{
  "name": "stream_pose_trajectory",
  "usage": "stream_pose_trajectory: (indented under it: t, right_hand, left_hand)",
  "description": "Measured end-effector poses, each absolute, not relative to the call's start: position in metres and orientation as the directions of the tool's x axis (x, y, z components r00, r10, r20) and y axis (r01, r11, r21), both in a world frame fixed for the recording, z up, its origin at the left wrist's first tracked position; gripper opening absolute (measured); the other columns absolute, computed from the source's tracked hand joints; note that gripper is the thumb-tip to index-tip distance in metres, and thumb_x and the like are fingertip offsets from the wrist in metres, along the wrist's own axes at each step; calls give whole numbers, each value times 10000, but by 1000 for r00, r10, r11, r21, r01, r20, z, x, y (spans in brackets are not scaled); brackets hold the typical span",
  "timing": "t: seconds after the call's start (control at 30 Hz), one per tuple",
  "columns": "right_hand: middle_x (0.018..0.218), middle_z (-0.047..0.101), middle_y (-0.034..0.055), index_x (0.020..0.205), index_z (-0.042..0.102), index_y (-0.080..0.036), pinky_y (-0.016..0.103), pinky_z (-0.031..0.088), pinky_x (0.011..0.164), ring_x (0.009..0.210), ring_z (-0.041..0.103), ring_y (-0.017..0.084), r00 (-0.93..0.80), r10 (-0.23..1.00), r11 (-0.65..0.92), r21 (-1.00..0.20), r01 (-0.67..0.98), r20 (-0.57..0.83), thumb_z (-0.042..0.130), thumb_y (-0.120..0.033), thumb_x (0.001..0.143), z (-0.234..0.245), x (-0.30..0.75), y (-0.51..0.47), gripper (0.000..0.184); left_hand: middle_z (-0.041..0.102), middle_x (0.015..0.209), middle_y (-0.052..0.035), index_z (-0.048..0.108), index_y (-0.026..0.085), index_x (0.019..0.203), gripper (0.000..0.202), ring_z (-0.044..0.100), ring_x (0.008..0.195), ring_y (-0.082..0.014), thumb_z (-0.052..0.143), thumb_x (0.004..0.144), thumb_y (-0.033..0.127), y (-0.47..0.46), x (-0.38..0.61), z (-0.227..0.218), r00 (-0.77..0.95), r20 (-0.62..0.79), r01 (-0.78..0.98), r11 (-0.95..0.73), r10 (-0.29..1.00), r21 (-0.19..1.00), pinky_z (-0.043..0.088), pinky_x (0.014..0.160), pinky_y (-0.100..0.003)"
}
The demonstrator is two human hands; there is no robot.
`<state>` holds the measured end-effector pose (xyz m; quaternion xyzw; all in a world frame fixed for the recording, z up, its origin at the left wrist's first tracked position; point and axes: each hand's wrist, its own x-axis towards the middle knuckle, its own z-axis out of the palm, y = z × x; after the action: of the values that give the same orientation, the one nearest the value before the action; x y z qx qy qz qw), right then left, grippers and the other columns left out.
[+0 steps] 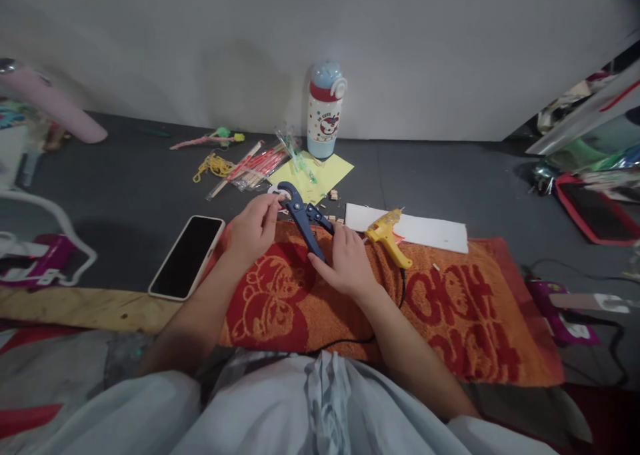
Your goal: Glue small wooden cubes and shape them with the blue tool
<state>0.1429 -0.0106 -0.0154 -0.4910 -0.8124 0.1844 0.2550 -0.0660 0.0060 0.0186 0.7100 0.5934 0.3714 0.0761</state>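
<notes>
My right hand [346, 261] is closed round the handles of a dark blue cutter [303, 216], whose curved jaw points toward the wall. My left hand [253, 229] pinches something small at the cutter's jaw; I cannot make out what it is. Both hands work over an orange and red towel [450, 308] spread on the dark floor. Small wooden bits [333, 195] lie just beyond the cutter, on and beside a yellow paper sheet [325, 171].
A yellow glue gun [387, 236] lies on the towel, its black cord running back toward me, beside a white sheet [425, 231]. A phone [187, 256] lies left, packets of sticks [255, 165] and a bottle [325, 111] near the wall. A wooden plank [80, 307] lies lower left.
</notes>
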Motion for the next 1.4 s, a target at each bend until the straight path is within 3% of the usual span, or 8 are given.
stream_pose_trajectory:
  t: [0.2, 0.33, 0.5, 0.67, 0.77, 0.9, 1.13, 1.4]
  right_hand:
    - [1259, 518, 317, 1347, 394, 20, 608, 342, 1021, 1184, 473, 427, -408, 888, 456, -526, 718, 214, 459, -591, 855, -18, 141, -12, 787]
    - [1275, 519, 304, 1351, 399, -22, 621, 329, 1037, 1213, 466, 426, -393, 900, 424, -581, 695, 187, 467, -607, 847, -18, 142, -12, 775]
    - [1266, 565, 219, 1322, 438, -110, 537, 395, 1015, 1174, 529, 350, -332, 941, 248, -804, 540, 67, 516, -575, 841, -16, 145, -11, 673]
    - [1226, 614, 117, 1268, 482, -160, 425, 435, 987, 1102, 575, 257, -369, 928, 49, -963, 263, -53, 540, -527, 849, -13, 149, -8, 560]
    - [1235, 614, 111, 1256, 498, -151, 405, 428, 998, 1113, 572, 250, -405, 913, 30, -978, 205, -57, 556, -512, 843, -12, 149, -8, 552]
    - [1262, 599, 107, 1292, 481, -162, 401, 413, 1021, 1143, 563, 243, -457, 888, 46, -979, 198, -51, 556, -495, 853, -12, 148, -9, 556]
    - [1313, 565, 116, 1307, 474, -161, 414, 417, 1034, 1186, 543, 250, -523, 850, 33, -985, 168, -61, 560, -508, 854, -16, 149, -9, 577]
    - [1280, 582, 110, 1300, 497, -142, 413, 367, 1072, 1196, 518, 251, -566, 822, 41, -986, 164, -60, 511, -501, 892, -8, 149, -10, 544]
  left_hand:
    - [664, 1191, -95, 566, 172, 1205, 404, 632, 1038, -165, 310, 966, 374, 5, -65, 20, 54, 388, 777, -283, 920, 563, 473, 942, -297]
    - [668, 1129, -103, 591, 185, 1027, 367, 609, 1055, -173, 287, 968, 383, 6, -66, 18, 36, 504, 764, -349, 863, 542, 454, 970, -317]
    - [636, 855, -55, 546, 203, 838, 311, 594, 854, -160, 319, 961, 376, 6, -68, 15, -77, 550, 789, -287, 831, 544, 459, 837, -283]
    - [645, 858, -37, 565, 206, 873, 283, 593, 833, -168, 343, 954, 361, 10, -69, 12, -121, 344, 785, -122, 931, 608, 433, 769, -280]
    - [623, 793, -30, 545, 208, 809, 278, 576, 777, -178, 347, 945, 348, 15, -69, 11, -139, 246, 781, -46, 959, 622, 411, 706, -287]
    - [570, 716, -23, 490, 214, 727, 263, 535, 697, -179, 364, 926, 331, 17, -67, 11, -158, 215, 793, -5, 964, 609, 381, 647, -286]
    - [655, 880, -55, 573, 203, 834, 168, 593, 853, -211, 406, 848, 226, 17, -70, 7, -127, 213, 803, -25, 969, 595, 427, 763, -302]
    - [611, 797, -48, 545, 186, 758, 203, 553, 777, -185, 370, 845, 243, 19, -75, 9, -82, 232, 815, -69, 969, 575, 415, 724, -300]
